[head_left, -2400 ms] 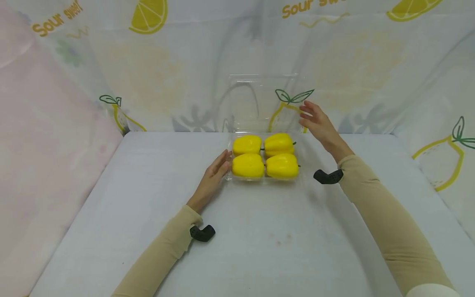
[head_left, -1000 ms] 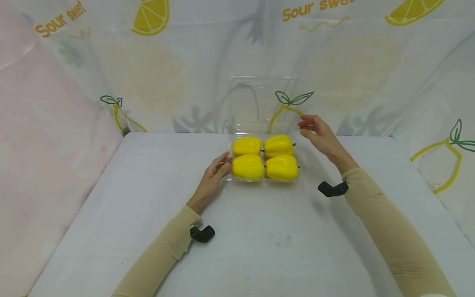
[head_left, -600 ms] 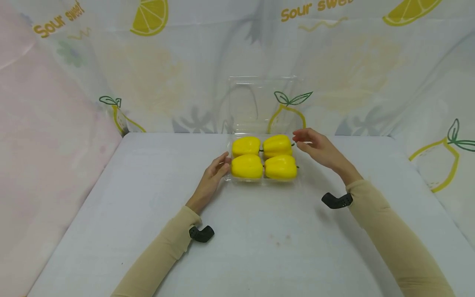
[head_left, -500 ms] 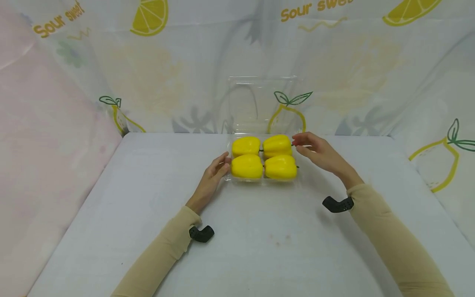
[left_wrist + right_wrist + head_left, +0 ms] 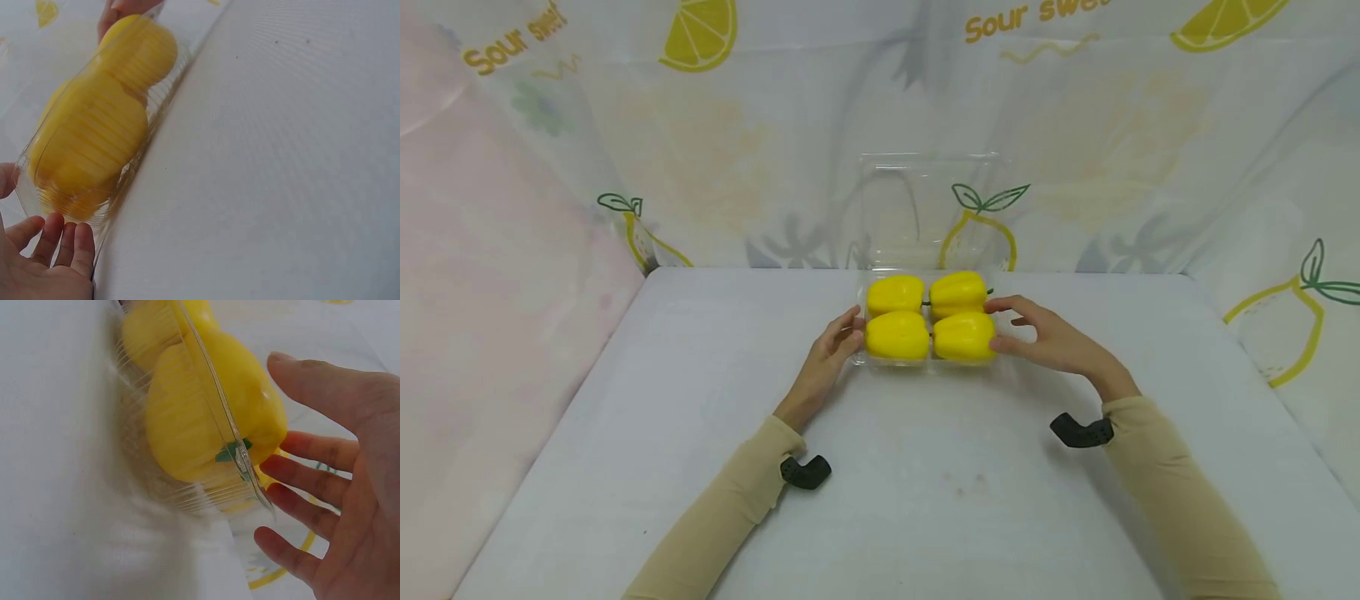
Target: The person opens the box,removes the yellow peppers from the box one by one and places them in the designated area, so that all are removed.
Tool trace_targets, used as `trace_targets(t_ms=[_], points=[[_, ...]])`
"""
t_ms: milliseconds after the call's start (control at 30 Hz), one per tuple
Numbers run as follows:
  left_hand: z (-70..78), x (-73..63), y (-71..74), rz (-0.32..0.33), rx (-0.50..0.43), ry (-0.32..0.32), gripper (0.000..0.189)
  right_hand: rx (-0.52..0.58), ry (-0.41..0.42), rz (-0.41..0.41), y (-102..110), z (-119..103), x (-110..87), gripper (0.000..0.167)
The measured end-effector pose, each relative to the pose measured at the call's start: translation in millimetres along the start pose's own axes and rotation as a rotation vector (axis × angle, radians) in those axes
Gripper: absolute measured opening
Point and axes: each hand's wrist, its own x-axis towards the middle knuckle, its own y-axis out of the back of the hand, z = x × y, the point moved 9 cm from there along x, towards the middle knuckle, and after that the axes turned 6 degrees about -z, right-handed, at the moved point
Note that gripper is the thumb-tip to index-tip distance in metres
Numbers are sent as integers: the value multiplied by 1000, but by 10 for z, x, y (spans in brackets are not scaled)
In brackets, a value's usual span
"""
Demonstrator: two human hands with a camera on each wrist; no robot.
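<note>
Yellow bell peppers, several of them, lie in two rows in a clear plastic clamshell box whose lid stands up at the back. My left hand is at the box's left side; in the left wrist view its fingertips touch the ridged end wall. My right hand reaches over the right rim beside the near right pepper. In the right wrist view the thumb and fingers are spread around that pepper's stem end, not closed on it. Its green stem shows through the box wall.
The box stands near the back edge of a white table. Behind it hangs a white curtain with lemon prints, and a pink cloth hangs on the left. Each wrist carries a black camera mount.
My right hand has come down and toward me, from beside the raised lid to the near right pepper. The left hand has stayed at the box's left side.
</note>
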Motion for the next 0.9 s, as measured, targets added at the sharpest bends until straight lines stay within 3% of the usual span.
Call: trace_targets(t_ms=[167, 467, 767, 900], points=[[153, -67, -46, -21, -26, 23, 53, -21, -44, -39, -67, 26, -44, 65], [-106, 52, 14, 4, -11, 15, 62, -12, -14, -14, -98, 49, -33, 67], [-139, 49, 18, 10, -40, 10, 58, -17, -59, 0, -100, 72, -48, 69], [-57, 13, 0, 0, -46, 30, 58, -34, -68, 8, -100, 70, -42, 69]])
